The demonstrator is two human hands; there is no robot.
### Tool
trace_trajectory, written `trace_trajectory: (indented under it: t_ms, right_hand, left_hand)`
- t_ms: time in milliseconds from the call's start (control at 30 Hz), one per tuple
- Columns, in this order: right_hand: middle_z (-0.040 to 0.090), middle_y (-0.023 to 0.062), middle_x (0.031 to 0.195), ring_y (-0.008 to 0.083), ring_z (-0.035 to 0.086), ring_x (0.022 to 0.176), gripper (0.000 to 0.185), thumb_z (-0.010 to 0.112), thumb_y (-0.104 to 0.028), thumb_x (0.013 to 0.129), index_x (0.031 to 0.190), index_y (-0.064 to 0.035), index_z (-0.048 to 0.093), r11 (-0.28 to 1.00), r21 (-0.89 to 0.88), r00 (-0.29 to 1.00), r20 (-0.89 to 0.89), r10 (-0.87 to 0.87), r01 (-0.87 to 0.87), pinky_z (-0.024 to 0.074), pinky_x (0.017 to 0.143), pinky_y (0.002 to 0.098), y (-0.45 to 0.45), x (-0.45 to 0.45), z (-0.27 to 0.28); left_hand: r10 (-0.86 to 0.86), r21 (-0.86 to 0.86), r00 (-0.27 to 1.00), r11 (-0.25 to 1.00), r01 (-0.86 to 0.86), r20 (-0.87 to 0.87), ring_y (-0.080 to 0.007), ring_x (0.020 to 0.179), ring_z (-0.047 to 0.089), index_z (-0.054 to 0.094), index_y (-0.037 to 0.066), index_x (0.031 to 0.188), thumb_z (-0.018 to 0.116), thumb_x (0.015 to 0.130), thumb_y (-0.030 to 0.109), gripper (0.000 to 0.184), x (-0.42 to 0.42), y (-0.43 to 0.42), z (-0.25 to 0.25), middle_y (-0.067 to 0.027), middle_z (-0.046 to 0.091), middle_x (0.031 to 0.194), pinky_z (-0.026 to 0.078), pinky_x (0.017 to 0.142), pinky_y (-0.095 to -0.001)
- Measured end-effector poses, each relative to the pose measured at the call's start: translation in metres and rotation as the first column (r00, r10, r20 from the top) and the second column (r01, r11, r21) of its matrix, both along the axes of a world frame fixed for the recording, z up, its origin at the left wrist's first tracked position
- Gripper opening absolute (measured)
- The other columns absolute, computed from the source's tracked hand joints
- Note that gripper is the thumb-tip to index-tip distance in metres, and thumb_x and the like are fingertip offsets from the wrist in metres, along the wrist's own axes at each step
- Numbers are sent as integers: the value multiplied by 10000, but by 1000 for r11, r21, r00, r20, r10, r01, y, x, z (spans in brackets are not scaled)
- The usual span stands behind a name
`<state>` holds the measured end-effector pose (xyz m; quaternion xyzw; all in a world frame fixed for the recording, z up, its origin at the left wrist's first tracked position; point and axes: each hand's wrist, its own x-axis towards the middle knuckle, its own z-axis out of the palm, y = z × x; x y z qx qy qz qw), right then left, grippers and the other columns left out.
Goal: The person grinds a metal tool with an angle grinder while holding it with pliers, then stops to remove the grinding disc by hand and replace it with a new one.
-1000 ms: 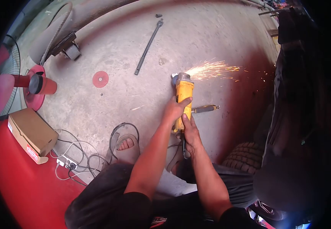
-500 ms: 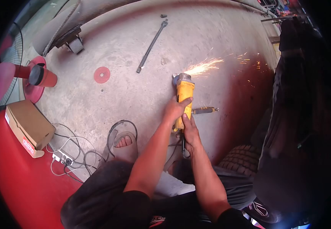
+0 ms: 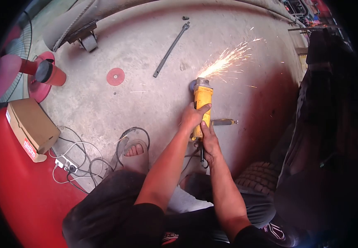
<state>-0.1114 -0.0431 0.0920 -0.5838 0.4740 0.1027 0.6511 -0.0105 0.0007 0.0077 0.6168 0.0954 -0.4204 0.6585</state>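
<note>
Head view showed a yellow angle grinder (image 3: 204, 96) over the concrete floor (image 3: 154, 107), ahead of the person's knees. Its long axis ran almost straight away from the body, the grey head (image 3: 204, 82) pointing forward and leaning slightly right, the rear end toward the person. Its disc (image 3: 192, 86) sat at the head's left side, and sparks (image 3: 225, 62) flew forward and right. The left hand (image 3: 190, 118) was clamped around the yellow body, thumb across the top; the right hand (image 3: 210, 141) gripped the rear section, just behind it. White lettering on the red label (image 3: 29, 148) of a cardboard box (image 3: 36, 124) was too small to read, and a shirt print (image 3: 170, 237) was only partly visible.
</note>
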Motion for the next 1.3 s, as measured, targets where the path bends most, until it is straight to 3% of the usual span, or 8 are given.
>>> trace_trajectory:
  t_ms: [167,267,633,700,733,800,1200,1300]
  right_hand:
    - [663,18,1031,114,632,783,548,560,-470,1061,1475,-129,447,996,-28,996,-4,-88,88,499,548,267,14,2,8]
    - [678,33,1067,105,634,788,518,554,-427,1074,1458,-90,469,998,-2,998,9,-58,58,485,558,260,6,0,3]
    - [667,24,1052,106,632,803,550,558,-463,1065,1469,-105,454,1000,4,1000,-9,-23,23,493,560,267,-4,5,0]
    - [658,17,1029,100,624,786,532,560,-454,1066,1464,-120,449,1000,13,1000,-16,-19,20,496,537,258,1,11,4]
    - [658,17,1026,101,625,788,533,561,-455,1065,1464,-121,447,998,-9,998,-20,-58,57,498,538,260,6,13,5]
    - [659,18,1024,102,626,790,534,562,-456,1064,1464,-122,445,994,-31,994,-25,-102,101,499,540,261,6,11,2]
    - [669,16,1017,111,643,760,536,566,-464,1062,1455,-116,458,999,-8,999,15,-41,42,478,533,259,-6,3,-5]
    - [671,16,1018,109,639,765,552,574,-473,1057,1460,-116,452,1000,-10,1000,-14,5,-5,482,537,260,-7,6,-2]
  left_hand:
    - [-30,-53,999,998,32,46,-242,889,735,633,-53,1267,785,901,406,606,-6,-13,-32,-181,738,1051,578,784,-365]
    - [9,-18,1000,1000,-9,-3,-244,895,735,633,-48,1270,790,898,397,601,-3,-2,-1,-177,737,1058,579,790,-366]
    - [73,-60,997,996,-73,-8,-224,854,721,627,-67,1261,790,902,373,591,2,-9,-13,-162,729,1029,577,744,-353]
    - [12,-109,999,994,-17,-45,-349,987,733,629,-56,1270,795,816,552,777,5,-6,-14,-239,738,1092,557,876,-424]
    - [14,-108,999,994,-19,-45,-349,987,733,629,-56,1270,795,816,552,777,6,-7,-17,-239,738,1092,557,876,-424]
    - [8,-104,998,995,-14,-54,-215,848,718,628,-72,1246,794,905,353,570,9,-10,-18,-150,724,1024,576,728,-347]
    - [71,-25,996,997,-72,-54,-219,856,723,631,-46,1273,794,908,350,563,2,-9,-6,-161,729,1045,579,750,-355]
    - [81,-107,994,990,-89,-77,-219,853,721,622,-52,1279,786,915,344,563,1,-10,-13,-153,724,1050,580,745,-354]
